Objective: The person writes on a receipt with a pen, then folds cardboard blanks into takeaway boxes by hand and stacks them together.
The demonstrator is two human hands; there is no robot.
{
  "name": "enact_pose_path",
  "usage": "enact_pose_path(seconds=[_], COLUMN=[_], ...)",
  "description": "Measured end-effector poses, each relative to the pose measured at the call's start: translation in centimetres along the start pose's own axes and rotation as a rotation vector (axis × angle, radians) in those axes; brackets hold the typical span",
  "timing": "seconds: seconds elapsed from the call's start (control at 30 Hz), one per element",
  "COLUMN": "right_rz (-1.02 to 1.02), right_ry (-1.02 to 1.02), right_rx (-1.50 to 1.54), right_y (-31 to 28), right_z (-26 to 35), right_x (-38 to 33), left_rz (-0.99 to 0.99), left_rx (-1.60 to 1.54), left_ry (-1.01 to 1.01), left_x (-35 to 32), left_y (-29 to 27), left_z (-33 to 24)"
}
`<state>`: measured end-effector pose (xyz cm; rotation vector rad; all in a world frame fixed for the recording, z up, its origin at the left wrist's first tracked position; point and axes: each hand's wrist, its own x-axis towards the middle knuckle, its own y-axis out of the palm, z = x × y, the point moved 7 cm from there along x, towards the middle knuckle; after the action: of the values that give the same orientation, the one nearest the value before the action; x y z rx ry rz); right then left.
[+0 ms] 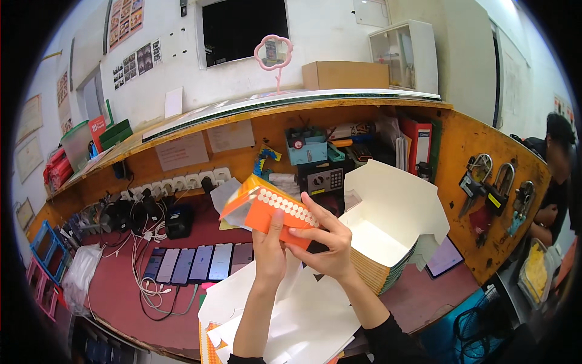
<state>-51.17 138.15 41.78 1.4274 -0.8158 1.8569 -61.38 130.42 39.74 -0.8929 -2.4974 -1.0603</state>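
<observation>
Both hands hold a partly folded orange paper carton [250,219] with a row of white dots along its side. My left hand [270,253] grips its lower edge, thumb pressed upright on the dotted side. My right hand [330,244] has its fingers along the right end, gripping the edge there. Below my wrists lie flat, white-faced carton blanks [300,315], some with orange printed edges. To the right of my right hand stands a tall stack of nested open cartons [377,238], white inside, with their flaps spread out.
Several phones [202,264] lie in a row on the red desk [124,297], among cables [145,282]. A dark safe [324,181] stands at the back. Padlocks [502,187] hang on the right panel. A tablet [444,258] lies beyond the stack. Another person [555,158] is at far right.
</observation>
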Motion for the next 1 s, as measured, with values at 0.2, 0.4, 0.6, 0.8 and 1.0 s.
enact_pose_path(seconds=[0.2,0.4,0.6,0.8,1.0], right_rz=[-0.041,0.069,-0.086,-0.094,0.097], right_ry=[0.081,-0.015,0.046,0.042,0.658], right_rx=[-0.218,-0.442,-0.339,-0.343,0.340], right_y=[-0.5,0.6,1.3,-1.5,-9.9], right_z=[-0.2,0.9,1.5,2.6,-3.3], right_x=[0.2,0.1,-1.1,-0.1,4.3], left_rz=[0.449,0.417,0.235,0.495,0.667], left_rx=[-0.523,0.110,-0.083,0.348,1.869], left_ry=[-0.270,-0.057,0.269,0.111,0.658], left_x=[0.4,2.2,1.6,0.0,-3.5], left_y=[1.5,-3.9,-1.2,-0.3,3.2], left_z=[-2.6,-3.6,-0.4,-1.6,-5.3])
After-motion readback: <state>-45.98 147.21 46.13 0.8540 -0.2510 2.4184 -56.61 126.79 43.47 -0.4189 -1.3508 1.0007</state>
